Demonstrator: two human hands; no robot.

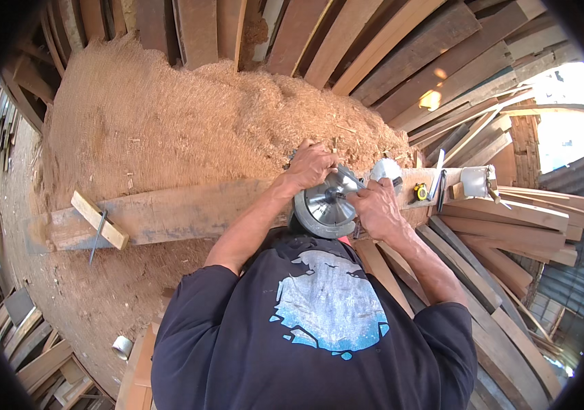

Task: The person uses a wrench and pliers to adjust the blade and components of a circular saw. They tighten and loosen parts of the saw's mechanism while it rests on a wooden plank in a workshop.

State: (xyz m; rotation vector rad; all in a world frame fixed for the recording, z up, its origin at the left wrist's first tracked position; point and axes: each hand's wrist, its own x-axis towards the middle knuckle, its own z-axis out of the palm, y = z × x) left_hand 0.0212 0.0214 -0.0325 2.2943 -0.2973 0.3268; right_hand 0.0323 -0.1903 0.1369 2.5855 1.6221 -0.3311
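Circular saw [329, 205]: located centre frame, resting on a long plank [182, 212] beside a sawdust heap [169, 123]. The toothed steel blade [323, 208] is exposed. Left hand [312, 166] is clenched on the upper housing; right hand [376, 208] is pressed to the blade hub, fingers closed around a small tool, indistinct. Judged heavy, rigid, sharp-edged; best gripped by the body, never the teeth. Tape measure [420, 192] lies right of centre.
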